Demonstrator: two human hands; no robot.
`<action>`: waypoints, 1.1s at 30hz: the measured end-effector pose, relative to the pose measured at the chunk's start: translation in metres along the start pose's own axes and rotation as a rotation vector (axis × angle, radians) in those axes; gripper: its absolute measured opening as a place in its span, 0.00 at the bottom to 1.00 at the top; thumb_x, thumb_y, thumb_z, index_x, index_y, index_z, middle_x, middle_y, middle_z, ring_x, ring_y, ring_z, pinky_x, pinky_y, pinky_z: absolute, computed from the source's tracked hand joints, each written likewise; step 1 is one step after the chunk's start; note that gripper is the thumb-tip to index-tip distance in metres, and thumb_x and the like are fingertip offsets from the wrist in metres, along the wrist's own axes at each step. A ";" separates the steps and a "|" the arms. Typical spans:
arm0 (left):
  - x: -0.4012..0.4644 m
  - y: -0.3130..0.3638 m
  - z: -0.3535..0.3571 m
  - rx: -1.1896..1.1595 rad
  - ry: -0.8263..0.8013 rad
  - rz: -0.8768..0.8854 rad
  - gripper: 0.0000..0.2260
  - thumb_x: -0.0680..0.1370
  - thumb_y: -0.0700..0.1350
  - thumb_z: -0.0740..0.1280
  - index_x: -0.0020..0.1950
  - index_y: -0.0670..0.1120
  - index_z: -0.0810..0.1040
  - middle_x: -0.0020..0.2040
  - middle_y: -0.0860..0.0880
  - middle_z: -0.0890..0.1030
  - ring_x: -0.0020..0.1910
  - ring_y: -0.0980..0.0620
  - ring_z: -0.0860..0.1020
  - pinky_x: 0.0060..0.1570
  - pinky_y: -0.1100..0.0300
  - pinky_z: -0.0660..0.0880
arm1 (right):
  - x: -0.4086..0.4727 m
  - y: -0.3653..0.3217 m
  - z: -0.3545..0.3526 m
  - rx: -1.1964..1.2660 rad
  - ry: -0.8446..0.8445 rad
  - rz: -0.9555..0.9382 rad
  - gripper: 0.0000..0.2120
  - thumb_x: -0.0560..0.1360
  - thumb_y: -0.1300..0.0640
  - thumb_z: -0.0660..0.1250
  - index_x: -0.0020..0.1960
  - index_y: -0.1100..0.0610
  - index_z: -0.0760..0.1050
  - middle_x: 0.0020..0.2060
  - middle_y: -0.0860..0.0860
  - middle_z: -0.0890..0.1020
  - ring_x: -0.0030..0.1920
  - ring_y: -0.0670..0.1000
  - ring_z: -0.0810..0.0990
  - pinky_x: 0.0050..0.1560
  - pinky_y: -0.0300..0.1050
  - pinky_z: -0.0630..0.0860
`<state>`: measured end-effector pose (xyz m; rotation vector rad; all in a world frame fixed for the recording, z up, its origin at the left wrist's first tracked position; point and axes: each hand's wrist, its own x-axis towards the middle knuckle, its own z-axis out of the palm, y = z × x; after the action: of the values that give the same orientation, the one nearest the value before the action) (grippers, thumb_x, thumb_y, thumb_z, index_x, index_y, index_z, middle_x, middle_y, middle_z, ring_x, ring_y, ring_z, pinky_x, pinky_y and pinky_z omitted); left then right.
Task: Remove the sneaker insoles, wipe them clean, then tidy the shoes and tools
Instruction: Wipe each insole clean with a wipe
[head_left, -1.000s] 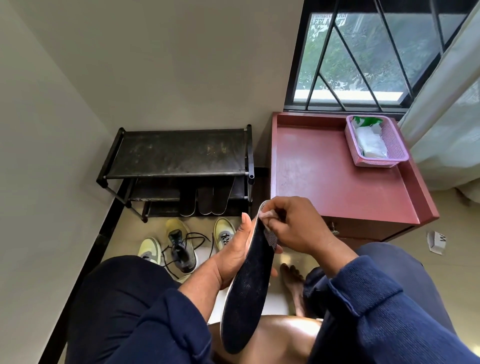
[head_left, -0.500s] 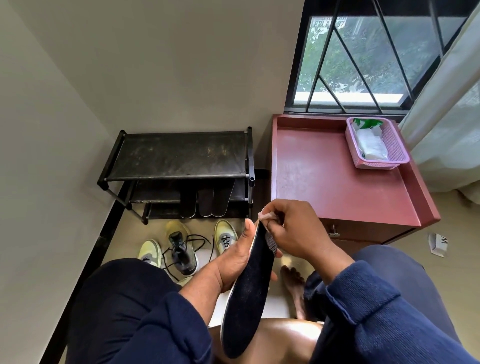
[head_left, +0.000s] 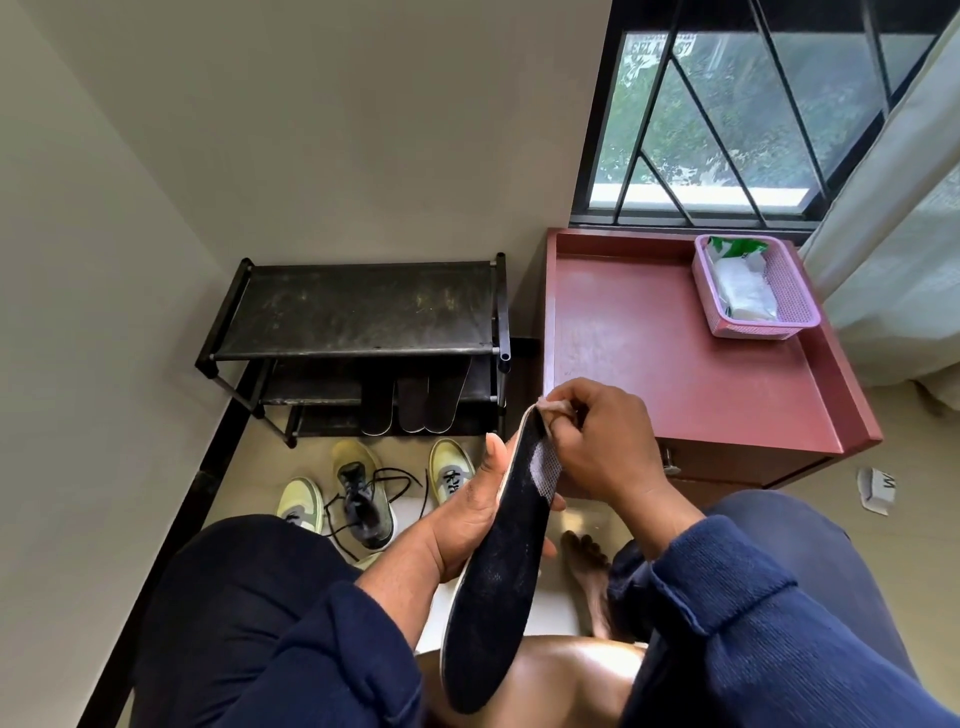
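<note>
A long dark insole (head_left: 498, 571) stands on edge over my lap, its toe end up. My left hand (head_left: 467, 514) grips it from the left around the middle. My right hand (head_left: 602, 441) pinches a small pale wipe (head_left: 553, 408) against the insole's top tip. Three yellow-green sneakers (head_left: 363, 493) lie on the floor by the rack, one with loose black laces. Several more dark insoles (head_left: 415, 400) lean on the lower shelf of the black shoe rack (head_left: 358, 306).
A red cabinet (head_left: 675, 364) stands right of the rack under the window. A pink basket (head_left: 789, 306) with a wipes pack (head_left: 743, 280) sits at its back right. A curtain hangs at far right. A bare foot (head_left: 587, 566) rests on the floor.
My right hand stays pinched at the insole's tip with small rubbing shifts. The insole and left hand have barely moved.
</note>
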<state>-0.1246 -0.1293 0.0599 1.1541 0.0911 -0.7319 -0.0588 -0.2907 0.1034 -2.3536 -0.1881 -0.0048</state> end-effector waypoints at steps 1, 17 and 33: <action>0.000 0.000 0.001 -0.007 -0.002 0.010 0.49 0.60 0.84 0.60 0.79 0.66 0.63 0.67 0.30 0.74 0.52 0.31 0.78 0.55 0.36 0.78 | 0.002 0.001 -0.001 0.002 0.026 0.024 0.05 0.77 0.54 0.70 0.50 0.49 0.84 0.39 0.40 0.83 0.39 0.41 0.81 0.44 0.44 0.82; -0.006 0.010 0.004 -0.068 0.018 0.146 0.44 0.61 0.82 0.64 0.73 0.63 0.74 0.64 0.41 0.81 0.53 0.45 0.84 0.44 0.46 0.84 | -0.008 -0.007 0.003 0.047 -0.108 -0.078 0.04 0.77 0.55 0.72 0.47 0.46 0.83 0.37 0.37 0.81 0.37 0.38 0.80 0.39 0.33 0.73; -0.007 0.017 0.004 -0.081 0.064 0.155 0.43 0.61 0.83 0.61 0.64 0.57 0.82 0.60 0.37 0.81 0.48 0.36 0.82 0.53 0.38 0.79 | -0.009 -0.007 0.010 0.000 -0.191 -0.187 0.07 0.75 0.57 0.73 0.44 0.45 0.82 0.35 0.39 0.81 0.36 0.40 0.79 0.38 0.39 0.74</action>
<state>-0.1218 -0.1261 0.0783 1.0937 0.0833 -0.5501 -0.0691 -0.2795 0.1007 -2.3268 -0.5006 0.1292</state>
